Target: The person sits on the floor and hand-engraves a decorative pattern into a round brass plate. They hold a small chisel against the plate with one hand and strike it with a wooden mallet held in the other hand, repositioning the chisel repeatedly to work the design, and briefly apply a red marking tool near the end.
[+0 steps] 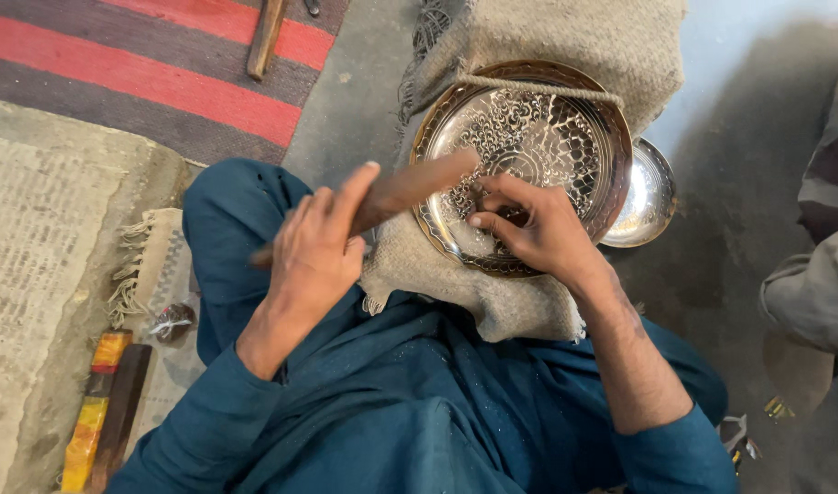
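Gripping a flat wooden mallet point(410, 187), the left hand point(313, 252) is wrapped shut around its handle, forefinger laid along the top — probably to steady the swing. Mallet head sits over the near-left part of the engraved metal plate point(529, 137), raised a little off it as far as I can tell.

Right hand point(533, 229) rests on the near part of the plate, fingers pinched together around something small and dark, likely a punch or chisel; it's mostly hidden, so can't confirm what it is. Heel of the hand lies on the rim, which looks like bracing for fine work.

Plate is round, shiny, brass-toned at the rim, centre packed with dense scrolling ornament. It's tilted toward the person, propped on a coarse burlap-like cloth point(611, 46) bunched over the lap — cloth appears to cushion it and stop it sliding. A cord point(547, 87) runs across its far edge.

Second, plain polished dish point(648, 197) peeks out from under the plate on the right.

Left side: striped red rug point(144, 64) far, woven mat point(34, 265) near, and a couple of wooden sticks point(103, 412) on the floor.
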Demonstrator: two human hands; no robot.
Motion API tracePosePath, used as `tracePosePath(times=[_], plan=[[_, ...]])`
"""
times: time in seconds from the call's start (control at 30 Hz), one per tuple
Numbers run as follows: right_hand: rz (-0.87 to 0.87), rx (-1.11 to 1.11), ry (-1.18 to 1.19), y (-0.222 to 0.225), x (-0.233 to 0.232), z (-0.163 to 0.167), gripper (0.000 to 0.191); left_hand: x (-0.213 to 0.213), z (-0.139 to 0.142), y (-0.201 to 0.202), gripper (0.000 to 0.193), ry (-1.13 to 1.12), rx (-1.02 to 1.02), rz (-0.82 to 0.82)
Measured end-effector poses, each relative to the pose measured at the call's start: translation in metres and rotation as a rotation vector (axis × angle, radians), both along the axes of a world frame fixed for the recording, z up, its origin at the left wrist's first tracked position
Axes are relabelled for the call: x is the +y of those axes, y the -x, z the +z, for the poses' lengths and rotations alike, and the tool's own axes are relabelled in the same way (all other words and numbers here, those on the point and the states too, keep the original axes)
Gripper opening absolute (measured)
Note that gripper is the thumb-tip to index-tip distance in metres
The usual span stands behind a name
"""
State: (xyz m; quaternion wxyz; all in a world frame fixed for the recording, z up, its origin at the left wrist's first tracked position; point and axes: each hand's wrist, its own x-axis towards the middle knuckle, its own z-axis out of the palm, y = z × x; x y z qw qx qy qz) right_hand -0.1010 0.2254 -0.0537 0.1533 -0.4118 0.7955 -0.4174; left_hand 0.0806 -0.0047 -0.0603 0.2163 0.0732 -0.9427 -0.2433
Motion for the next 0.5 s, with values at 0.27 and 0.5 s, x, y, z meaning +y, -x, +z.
tracePosePath(times=[0.27, 0.5], plan=[[-0.001, 0.023, 0.010, 0.0013, 0.0018, -0.0011, 0.036, -0.0077, -0.0038, 0.0060, 0.080, 0.068, 0.043, -0.021], [0.008, -0.004, 0.010, 0.0025, 0.0018, -0.0010, 0.034, -0.0081, -0.0013, 0.0097, 0.078, -0.070, 0.150, -0.098]])
